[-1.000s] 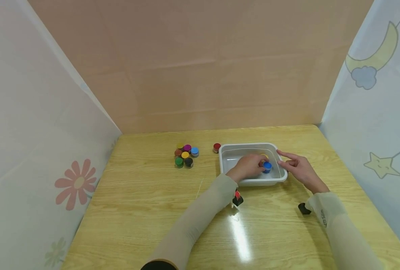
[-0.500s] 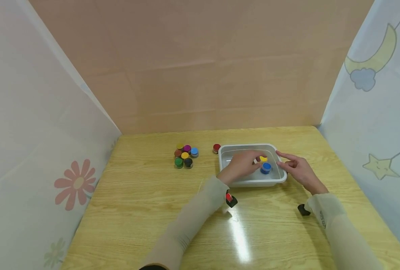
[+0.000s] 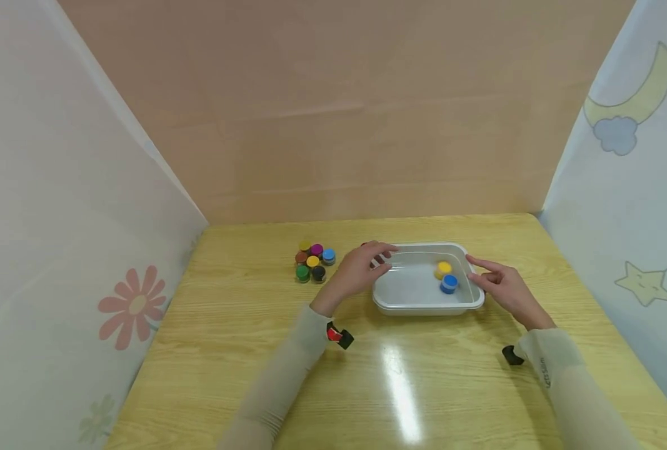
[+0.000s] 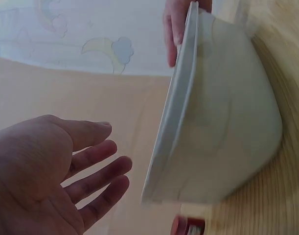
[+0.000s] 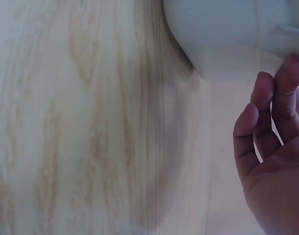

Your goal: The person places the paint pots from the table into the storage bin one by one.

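A white plastic tray point(image 3: 406, 294) stands on the table, with a small yellow-lidded jar point(image 3: 443, 270) and a small blue-lidded jar point(image 3: 449, 284) side by side near its right end. My left hand point(image 3: 358, 272) hovers by the tray's left rim, fingers spread and holding nothing; the left wrist view shows this hand point(image 4: 66, 171) apart from the tray point(image 4: 227, 117). At the opposite end, my right hand point(image 3: 504, 287) touches the right rim with extended thumb and index finger. A red-lidded jar point(image 4: 186, 225) is by the tray, mostly hidden behind my left hand in the head view.
Left of the tray sits a cluster of several small jars, among them a green-lidded jar point(image 3: 302, 273), a black-lidded jar point(image 3: 319, 274) and a light-blue-lidded jar point(image 3: 329, 255). The wooden table point(image 3: 226, 300) has papered walls at its back and sides.
My left hand has let go of the blue-lidded jar inside the tray and moved left, out to the left rim. My right hand stays at the right rim.
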Available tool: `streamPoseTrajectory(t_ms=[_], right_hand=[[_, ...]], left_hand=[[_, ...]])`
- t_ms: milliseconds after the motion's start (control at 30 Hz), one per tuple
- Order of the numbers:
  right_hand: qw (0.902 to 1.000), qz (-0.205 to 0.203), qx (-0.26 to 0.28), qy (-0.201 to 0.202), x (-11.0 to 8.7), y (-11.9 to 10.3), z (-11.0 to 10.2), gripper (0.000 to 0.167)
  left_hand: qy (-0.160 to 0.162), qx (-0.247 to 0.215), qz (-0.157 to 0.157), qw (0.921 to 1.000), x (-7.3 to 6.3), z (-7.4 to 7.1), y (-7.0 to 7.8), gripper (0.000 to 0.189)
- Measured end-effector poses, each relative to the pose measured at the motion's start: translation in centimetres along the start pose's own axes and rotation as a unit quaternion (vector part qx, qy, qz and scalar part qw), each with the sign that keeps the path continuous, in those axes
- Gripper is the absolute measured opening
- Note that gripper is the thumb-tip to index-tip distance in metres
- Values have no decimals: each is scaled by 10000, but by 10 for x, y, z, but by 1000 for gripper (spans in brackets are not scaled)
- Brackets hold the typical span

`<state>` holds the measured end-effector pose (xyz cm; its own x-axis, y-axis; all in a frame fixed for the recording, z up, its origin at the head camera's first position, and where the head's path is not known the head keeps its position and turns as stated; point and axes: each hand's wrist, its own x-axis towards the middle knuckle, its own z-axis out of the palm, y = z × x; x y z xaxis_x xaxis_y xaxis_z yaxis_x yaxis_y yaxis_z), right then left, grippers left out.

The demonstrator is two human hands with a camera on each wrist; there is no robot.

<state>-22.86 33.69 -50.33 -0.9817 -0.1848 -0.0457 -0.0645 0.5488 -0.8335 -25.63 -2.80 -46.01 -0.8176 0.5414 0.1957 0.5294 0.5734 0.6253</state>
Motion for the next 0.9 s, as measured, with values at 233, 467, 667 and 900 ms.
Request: streamPoseTrajectory(t_ms=[233, 467, 667, 900], right_hand=[[9999, 64, 68, -44, 1, 1, -1, 63], [9998, 133, 112, -56, 4, 5, -3, 64], [9998, 116, 180, 38, 3, 4, -1, 62], [9996, 122, 243, -16, 1, 5, -2, 63]], left_hand=[[542, -246, -101, 9982, -41, -25, -42, 38], [956, -217, -439, 9942, -76, -37, -79, 38], [995, 181, -588, 9931, -86, -36, -98, 37], [925, 552, -774, 9912, -89, -33, -104, 38]])
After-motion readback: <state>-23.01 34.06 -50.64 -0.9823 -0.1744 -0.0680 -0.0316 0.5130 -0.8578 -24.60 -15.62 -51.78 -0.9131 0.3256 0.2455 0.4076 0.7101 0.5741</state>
